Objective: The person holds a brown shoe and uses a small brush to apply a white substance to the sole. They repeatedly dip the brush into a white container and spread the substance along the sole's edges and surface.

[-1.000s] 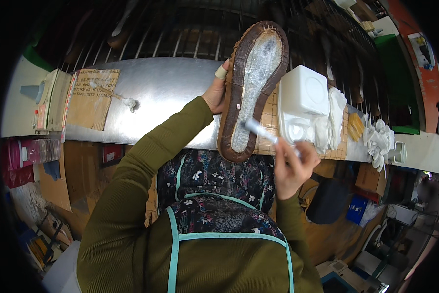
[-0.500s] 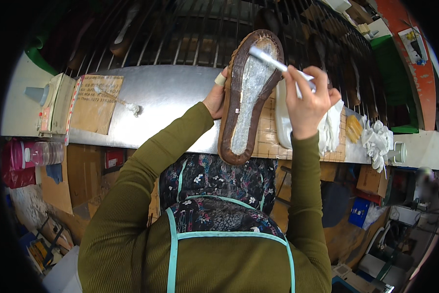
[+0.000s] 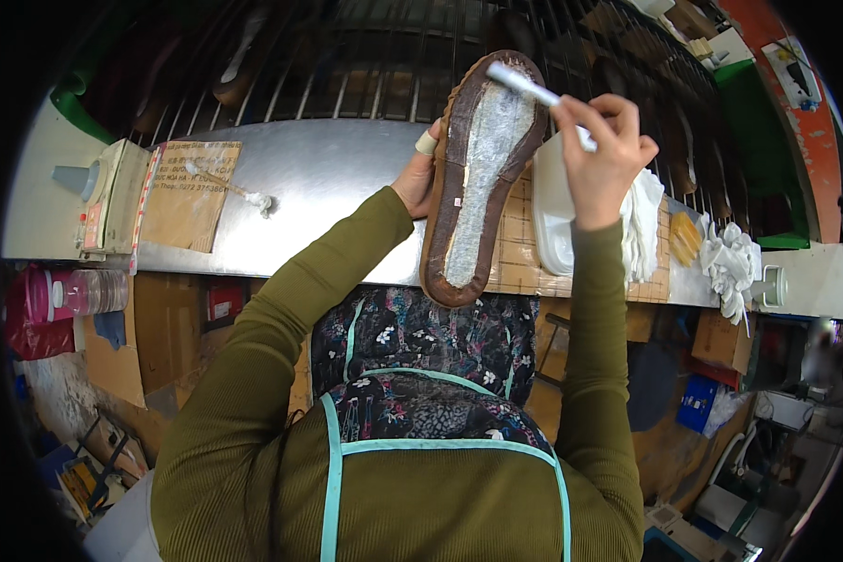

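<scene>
A brown shoe upper point(image 3: 460, 201) is held up with its underside toward me, showing a greyish-white middle inside a dark brown border. My left hand point(image 3: 416, 180) grips its left side, the fingers partly hidden behind it; a pale wrap covers one fingertip. In my right hand point(image 3: 611, 159) is a white-handled brush point(image 3: 534, 89), pinched between thumb and fingers. The brush's head rests against the wide upper end of the underside, near its edge. Below my right hand stands a white plastic tub point(image 3: 554, 225), partly hidden by the hand and forearm.
White gloves point(image 3: 641, 229) lie beside the tub on a cardboard sheet point(image 3: 515, 253). More white gloves point(image 3: 729, 260) and a yellow block point(image 3: 684, 239) are farther right. At left, a stick with a white-crusted tip point(image 3: 257, 200) lies across cardboard point(image 3: 182, 220). A metal bar rack point(image 3: 346, 66) runs behind the table.
My right hand has moved up and slightly right, carrying the brush head closer to the top end of the underside. The shoe upper has shifted up slightly.
</scene>
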Demonstrator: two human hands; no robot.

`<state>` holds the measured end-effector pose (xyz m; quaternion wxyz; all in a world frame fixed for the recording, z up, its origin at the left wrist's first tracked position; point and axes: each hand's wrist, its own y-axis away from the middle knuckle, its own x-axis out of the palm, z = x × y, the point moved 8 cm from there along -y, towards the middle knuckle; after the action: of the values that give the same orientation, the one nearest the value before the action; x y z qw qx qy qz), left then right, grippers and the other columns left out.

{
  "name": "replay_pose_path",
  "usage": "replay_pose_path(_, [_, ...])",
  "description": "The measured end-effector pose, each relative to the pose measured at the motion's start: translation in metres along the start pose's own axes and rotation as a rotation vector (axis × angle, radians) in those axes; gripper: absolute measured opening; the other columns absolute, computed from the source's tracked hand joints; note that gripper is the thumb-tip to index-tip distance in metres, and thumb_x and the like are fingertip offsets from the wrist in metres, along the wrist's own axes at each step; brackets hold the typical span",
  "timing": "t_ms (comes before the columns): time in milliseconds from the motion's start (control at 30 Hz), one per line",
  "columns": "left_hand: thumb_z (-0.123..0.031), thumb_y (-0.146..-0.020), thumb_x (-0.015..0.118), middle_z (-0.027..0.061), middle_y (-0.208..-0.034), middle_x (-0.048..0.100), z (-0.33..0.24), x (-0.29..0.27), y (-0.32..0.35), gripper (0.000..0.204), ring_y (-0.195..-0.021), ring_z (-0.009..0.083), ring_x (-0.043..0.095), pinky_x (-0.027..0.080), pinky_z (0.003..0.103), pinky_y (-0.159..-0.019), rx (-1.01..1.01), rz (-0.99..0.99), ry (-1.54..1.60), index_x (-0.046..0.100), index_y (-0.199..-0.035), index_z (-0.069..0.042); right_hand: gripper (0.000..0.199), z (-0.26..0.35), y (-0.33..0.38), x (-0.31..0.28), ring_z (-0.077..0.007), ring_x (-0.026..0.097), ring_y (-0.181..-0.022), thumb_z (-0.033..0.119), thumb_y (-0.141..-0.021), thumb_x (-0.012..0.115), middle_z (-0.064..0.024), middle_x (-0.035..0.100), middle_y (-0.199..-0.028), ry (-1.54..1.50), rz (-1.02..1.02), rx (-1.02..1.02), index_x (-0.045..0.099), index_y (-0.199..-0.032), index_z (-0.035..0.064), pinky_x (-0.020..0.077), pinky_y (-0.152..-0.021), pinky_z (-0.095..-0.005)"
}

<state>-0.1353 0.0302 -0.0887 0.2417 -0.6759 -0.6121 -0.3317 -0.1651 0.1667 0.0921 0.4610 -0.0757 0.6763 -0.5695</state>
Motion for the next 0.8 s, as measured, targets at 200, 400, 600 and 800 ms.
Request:
replay_pose_path(200, [-0.075,-0.081,0.047,0.015,-0.135,0.05,-0.004,0.006,0.005,0.088,-0.119,0.0243,0.053,0.044,0.039,-0.102,0.018,-0.039,0.023,0.042,-0.139,-0.008,0.026,0.038,0.091,-0.046,-0.0082,0.05,-0.067,0.025,-0.071,0.08,0.0039,0.058,-0.084,-0.085,0.098,-0.07,0.075,-0.096,0.0217,0.023,-0.08,-0.0315])
replay_pose_path(400, [-0.075,-0.08,0.048,0.0145,-0.132,0.052,0.002,-0.003,-0.002,0.089,-0.118,0.0234,0.054,0.045,0.038,-0.101,0.006,0.007,0.026,0.042,-0.138,-0.008,0.019,0.048,0.126,-0.077,-0.0101,0.045,-0.067,0.021,-0.071,0.08,0.0023,0.056,-0.085,-0.341,0.442,0.162,0.075,-0.09,0.018,0.0248,-0.075,-0.0321])
replay_pose_path(600, [-0.074,-0.08,0.047,0.0152,-0.134,0.05,-0.003,0.002,0.0,0.089,-0.12,0.025,0.052,0.045,0.04,-0.101,0.038,0.0,-0.025,0.039,-0.14,-0.009,0.015,0.021,0.095,-0.047,-0.011,0.048,-0.069,0.022,-0.074,0.077,0.0006,0.058,-0.09,-0.236,0.359,0.175,0.075,-0.088,0.0175,0.025,-0.072,-0.0316])
replay_pose_path(800, [-0.074,-0.082,0.046,0.0142,-0.134,0.049,0.0,-0.003,-0.003,0.087,-0.12,0.0246,0.052,0.044,0.04,-0.102,0.027,-0.02,0.032,0.04,-0.139,-0.009,0.024,0.014,0.097,-0.048,-0.0125,0.051,-0.073,0.022,-0.071,0.08,-0.0019,0.058,-0.093,-0.072,-0.002,0.227,0.074,-0.094,0.0192,0.025,-0.075,-0.0333])
